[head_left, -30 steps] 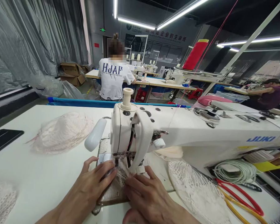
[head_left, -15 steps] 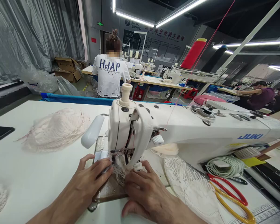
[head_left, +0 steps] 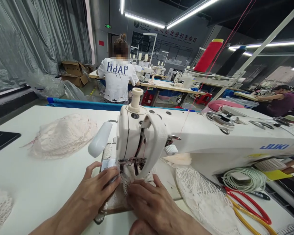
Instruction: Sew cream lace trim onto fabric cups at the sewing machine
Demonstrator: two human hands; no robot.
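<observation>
Workshop, grey-walled, strip lights [head_left: 144, 20] overhead; pale tabletop [head_left: 51, 182] in front.

Strip of open-mesh lace [head_left: 125, 185] lies on the metal bed plate [head_left: 115, 207], running in beneath the stitching parts [head_left: 133, 162] of a white sewing machine [head_left: 198, 133]. Much of it hidden by fingers and machine head.

Hands: left hand [head_left: 95, 192] palm down, fingers bent and a little spread, tips just left of the lace; whether they pinch anything, cannot tell. Right hand [head_left: 153, 199] curled, fingers bunched against the lace's near right side; a pinch looks likely, but the tips are out of sight.

Handling, in my judgement: left should press lightly and keep the layer flat; right should steer the edge and ease in fullness. Mesh this loose probably stretches, so guide at the machine's pace, no tugging. Watch for an edge folding under, or holes snagging on the foot. Both sets of fingertips sit near the stitching parts; best kept to either side, never ahead of the needle.

Further out: lace panel [head_left: 203, 194] to the right, red-handled scissors [head_left: 267, 212] beyond it; heap of pale lace [head_left: 66, 135] on the left, phone [head_left: 5, 140] past that. Red thread cone [head_left: 208, 56] behind the machine. Co-worker in a white shirt [head_left: 119, 80] faces away, farther back.
</observation>
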